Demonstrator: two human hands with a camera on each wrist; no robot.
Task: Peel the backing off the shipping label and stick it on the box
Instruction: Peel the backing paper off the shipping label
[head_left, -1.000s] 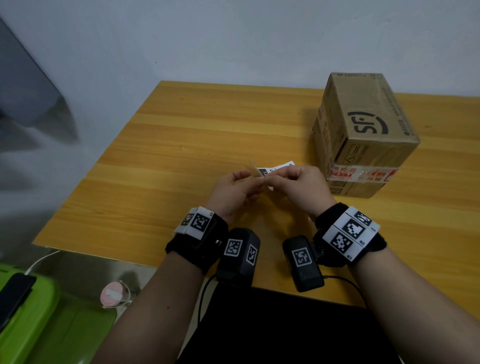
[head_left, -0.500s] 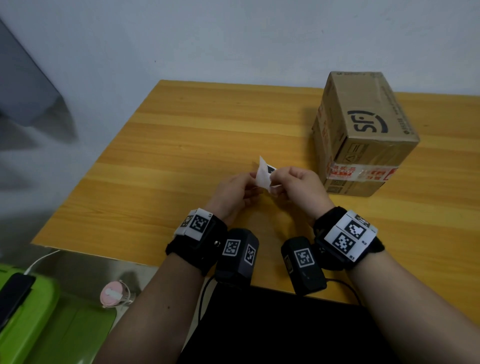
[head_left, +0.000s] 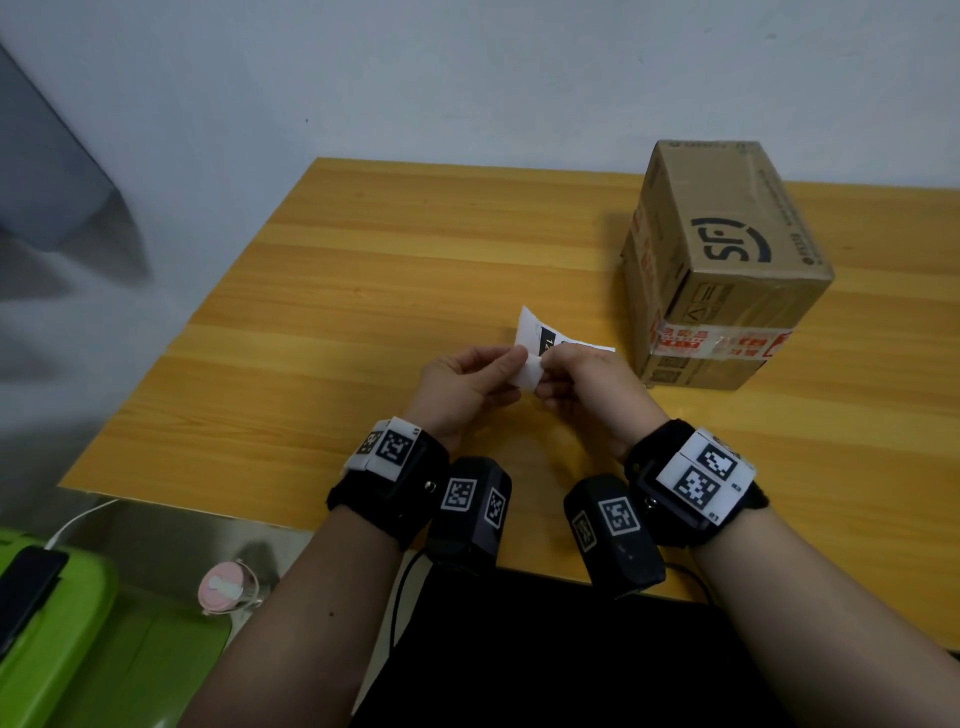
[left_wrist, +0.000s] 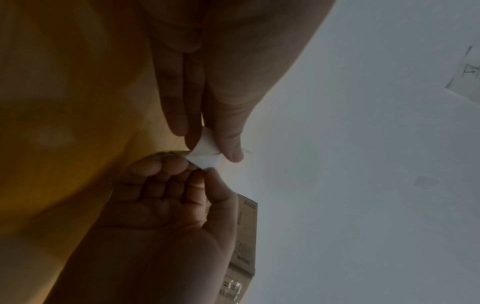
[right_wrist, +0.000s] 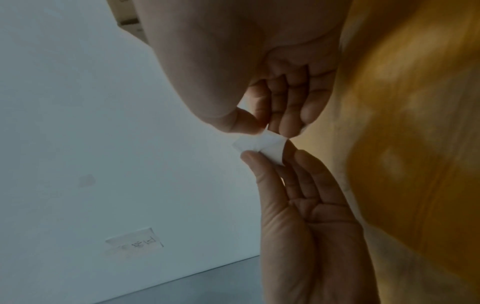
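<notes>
The label (head_left: 540, 340) print is too small to read, its lower edge hidden by fingers (head_left: 563, 358).

I am looking down on a wooden table (head_left: 363, 291) whose yellow-brown boards are running from left to right, its far edge lying against a pale wall (head_left: 415, 78). A cardboard box (head_left: 727, 244) is standing directly on the table at the far right, sitting upright, with a dark printed logo facing up on its top. A band of red-and-white tape (head_left: 711, 340) is wrapping around its near face. I am also seeing the box's corner in the left wrist view (left_wrist: 246, 236).
</notes>
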